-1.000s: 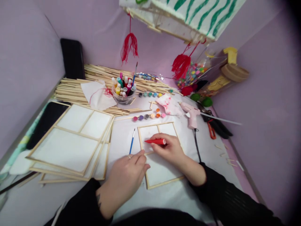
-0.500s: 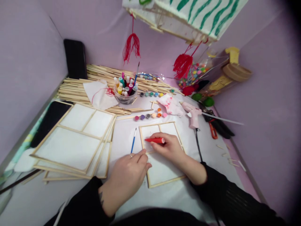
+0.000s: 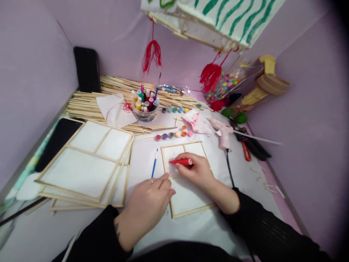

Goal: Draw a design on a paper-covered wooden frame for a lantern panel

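Observation:
My right hand point(image 3: 196, 171) is closed around a red marker point(image 3: 182, 162), its tip pointing left over the upper left pane of a wood-edged white panel point(image 3: 191, 196). Against the panel's left edge rests my left hand point(image 3: 151, 203), fingers extended and slightly bent, holding nothing that shows. A thin blue paintbrush point(image 3: 154, 163) lies just beyond the left hand, left of the panel. Whether the marker's tip touches the paper cannot be made out.
Framed panels point(image 3: 84, 171) are stacked at left. Behind stand a tub of markers point(image 3: 145, 114), wooden sticks point(image 3: 84, 105) and paint pots point(image 3: 165, 136). A pink glue gun point(image 3: 225, 134) lies right, its cord running forward. A striped box with red tassels point(image 3: 152, 54) hangs above.
The red marker and my right fingers have shifted very slightly to the right over the panel. My left hand stays at the panel's edge.

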Available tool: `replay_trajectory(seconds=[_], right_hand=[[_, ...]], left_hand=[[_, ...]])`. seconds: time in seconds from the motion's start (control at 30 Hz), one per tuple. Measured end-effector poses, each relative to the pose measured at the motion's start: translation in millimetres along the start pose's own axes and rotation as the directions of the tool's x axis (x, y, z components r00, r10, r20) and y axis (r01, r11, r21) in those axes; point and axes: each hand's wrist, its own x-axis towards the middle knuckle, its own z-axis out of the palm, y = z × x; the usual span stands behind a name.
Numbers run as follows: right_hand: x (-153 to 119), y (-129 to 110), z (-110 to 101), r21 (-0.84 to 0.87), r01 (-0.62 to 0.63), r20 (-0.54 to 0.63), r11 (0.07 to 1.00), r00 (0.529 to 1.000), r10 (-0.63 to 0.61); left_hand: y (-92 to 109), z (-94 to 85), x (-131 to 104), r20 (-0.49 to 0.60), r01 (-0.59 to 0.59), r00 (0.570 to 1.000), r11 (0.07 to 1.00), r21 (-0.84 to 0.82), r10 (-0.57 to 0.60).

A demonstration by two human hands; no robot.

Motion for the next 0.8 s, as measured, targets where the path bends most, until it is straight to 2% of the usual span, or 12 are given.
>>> replay_trajectory(seconds=[0.23,0.4,0.6,0.7,0.8], right_hand=[[1,0,1,0.025,0.011,0.033,1.000,0.999,-0.012],[0,0,0,0.016,-0.027,-0.001,1.000,1.000,0.027],[-2,4,4,0.038,-0.025,0.047,0.999,0.999,0.023],[0,4,0,0.054,-0.053,-0.004,0.997,0.999,0.054],[0,4,-10,0.120,-0.096,-0.108,0.988,0.988,0.109]], left_hand=[[0,-1.3,0,-0.005,-0.005,1.000,1.000,0.013,0.006],[0,-0.5,0,0.005,0.002,1.000,1.000,0.021,-0.002],[1,-0.6,-1,0.017,0.007,1.000,1.000,0.027,-0.008],[0,-1.0,-1,0.010,0.001,1.000,1.000,0.031,-0.002],[-1,-0.6,-1,-0.008,-0.012,1.000,1.000,0.027,0.012]])
